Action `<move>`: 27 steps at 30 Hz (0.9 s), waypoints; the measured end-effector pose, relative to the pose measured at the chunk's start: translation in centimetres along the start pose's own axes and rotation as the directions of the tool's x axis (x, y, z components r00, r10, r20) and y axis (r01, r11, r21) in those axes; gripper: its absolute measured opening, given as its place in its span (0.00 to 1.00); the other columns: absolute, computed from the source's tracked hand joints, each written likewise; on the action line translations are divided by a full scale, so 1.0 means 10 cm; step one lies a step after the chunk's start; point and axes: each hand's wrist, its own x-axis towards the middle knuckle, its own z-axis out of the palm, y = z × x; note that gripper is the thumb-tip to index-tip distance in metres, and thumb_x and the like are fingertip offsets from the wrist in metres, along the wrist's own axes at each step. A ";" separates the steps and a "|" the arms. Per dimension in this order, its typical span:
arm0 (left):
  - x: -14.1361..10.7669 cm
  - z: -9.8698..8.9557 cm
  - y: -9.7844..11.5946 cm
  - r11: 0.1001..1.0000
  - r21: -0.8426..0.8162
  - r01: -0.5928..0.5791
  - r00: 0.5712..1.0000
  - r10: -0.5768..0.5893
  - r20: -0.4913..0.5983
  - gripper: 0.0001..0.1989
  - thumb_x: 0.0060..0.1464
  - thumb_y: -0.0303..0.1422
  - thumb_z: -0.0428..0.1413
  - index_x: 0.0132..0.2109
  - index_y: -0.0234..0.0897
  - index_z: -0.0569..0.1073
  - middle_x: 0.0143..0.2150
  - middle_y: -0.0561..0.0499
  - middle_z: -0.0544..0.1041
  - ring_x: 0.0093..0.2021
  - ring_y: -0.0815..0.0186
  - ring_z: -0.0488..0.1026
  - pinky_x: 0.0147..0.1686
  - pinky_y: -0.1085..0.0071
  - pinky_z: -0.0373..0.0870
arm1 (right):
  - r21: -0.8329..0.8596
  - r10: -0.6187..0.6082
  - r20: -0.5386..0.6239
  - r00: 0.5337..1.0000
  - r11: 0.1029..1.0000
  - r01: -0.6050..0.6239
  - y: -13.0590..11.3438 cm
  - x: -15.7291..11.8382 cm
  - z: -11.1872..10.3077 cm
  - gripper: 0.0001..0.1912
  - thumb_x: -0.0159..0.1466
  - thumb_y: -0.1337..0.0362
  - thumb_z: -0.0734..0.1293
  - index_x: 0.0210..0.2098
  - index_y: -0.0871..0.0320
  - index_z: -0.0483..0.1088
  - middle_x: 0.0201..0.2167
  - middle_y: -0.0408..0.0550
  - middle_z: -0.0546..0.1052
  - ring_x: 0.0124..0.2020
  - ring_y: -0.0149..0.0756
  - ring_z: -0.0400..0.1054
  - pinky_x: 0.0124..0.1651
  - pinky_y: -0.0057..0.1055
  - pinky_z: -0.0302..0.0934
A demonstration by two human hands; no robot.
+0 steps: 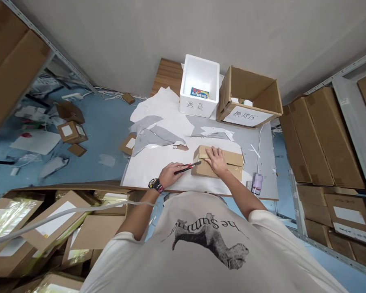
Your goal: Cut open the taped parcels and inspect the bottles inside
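Note:
A small brown cardboard box (pixel 234 157) lies on the white-covered table, with a seam running along its top. My right hand (pixel 216 162) rests on the left part of that top, fingers spread and holding nothing. To the left of the box, my left hand (pixel 170 175) is closed around the handle of a black and red box cutter (pixel 186 168). The cutter's metal tip points right and meets the box's left end near the seam. Whether the blade has entered the cardboard is too small to tell.
Behind stand a white foam box (pixel 198 106) with a colourful booklet (pixel 200 93) inside and an open carton (pixel 249 116). Torn grey and white sheeting (pixel 154 132) covers the table's left. A phone-like object (pixel 257 183) lies right. Parcels (pixel 57 219) fill a bin lower left; shelves hold cartons (pixel 320 138).

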 end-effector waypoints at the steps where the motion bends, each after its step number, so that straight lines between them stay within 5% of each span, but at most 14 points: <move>1: 0.02 -0.01 0.01 0.999 0.035 -0.008 1.000 0.008 0.024 0.23 0.75 0.36 0.59 0.72 0.55 0.82 0.64 0.47 0.85 0.59 0.55 0.81 0.63 0.56 0.76 | 0.008 -0.002 -0.005 1.000 1.000 0.002 0.00 0.00 0.01 0.35 0.83 0.46 0.60 0.84 0.50 0.64 0.82 0.64 0.65 0.79 0.70 0.58 0.81 0.66 0.51; 10: 0.33 -0.09 0.07 0.962 0.245 0.123 0.966 -0.172 0.193 0.26 0.76 0.37 0.54 0.75 0.58 0.80 0.69 0.47 0.81 0.62 0.48 0.74 0.65 0.52 0.73 | 0.168 0.043 0.038 0.998 0.985 -0.049 -0.08 -0.04 0.00 0.35 0.81 0.48 0.66 0.83 0.47 0.64 0.85 0.61 0.60 0.83 0.72 0.52 0.82 0.72 0.47; 13: 0.40 -0.29 -0.04 0.929 0.294 0.224 0.969 -0.246 0.037 0.28 0.75 0.35 0.54 0.76 0.56 0.79 0.70 0.45 0.80 0.62 0.45 0.74 0.64 0.51 0.73 | 0.197 0.048 0.032 0.998 0.979 -0.053 -0.08 -0.04 -0.03 0.34 0.81 0.48 0.65 0.83 0.48 0.65 0.84 0.61 0.62 0.83 0.70 0.53 0.82 0.71 0.48; 16: 0.42 -0.51 -0.20 0.882 0.278 0.381 0.916 -0.319 -0.241 0.28 0.75 0.35 0.55 0.77 0.51 0.78 0.70 0.41 0.78 0.65 0.42 0.73 0.67 0.49 0.71 | 0.202 0.049 0.013 0.999 0.978 -0.051 -0.08 -0.04 -0.03 0.33 0.83 0.48 0.61 0.83 0.50 0.65 0.83 0.60 0.64 0.83 0.67 0.54 0.83 0.66 0.47; 18: 0.37 -0.54 -0.29 0.880 0.243 0.408 0.893 -0.330 -0.306 0.28 0.75 0.36 0.56 0.77 0.49 0.77 0.70 0.40 0.78 0.67 0.42 0.74 0.70 0.49 0.70 | 0.199 0.052 0.004 0.999 0.979 -0.052 -0.09 -0.05 -0.03 0.33 0.84 0.48 0.58 0.82 0.50 0.66 0.83 0.59 0.64 0.83 0.65 0.53 0.84 0.63 0.46; 22: 0.12 -0.23 -0.47 0.875 0.206 0.437 0.895 -0.400 -0.197 0.31 0.72 0.33 0.56 0.78 0.43 0.75 0.66 0.38 0.80 0.66 0.46 0.76 0.71 0.53 0.72 | 0.190 0.048 -0.008 0.999 0.981 -0.046 -0.12 -0.04 -0.05 0.33 0.84 0.47 0.58 0.82 0.52 0.66 0.84 0.59 0.64 0.83 0.64 0.53 0.84 0.62 0.44; 27: -0.27 0.38 -0.69 0.783 0.268 0.561 0.814 -0.582 -0.004 0.37 0.64 0.26 0.58 0.79 0.39 0.74 0.64 0.35 0.81 0.64 0.45 0.80 0.68 0.53 0.74 | 0.174 0.027 -0.035 0.999 0.985 -0.021 -0.17 -0.03 -0.12 0.31 0.84 0.50 0.57 0.81 0.51 0.67 0.81 0.58 0.68 0.80 0.61 0.57 0.85 0.62 0.43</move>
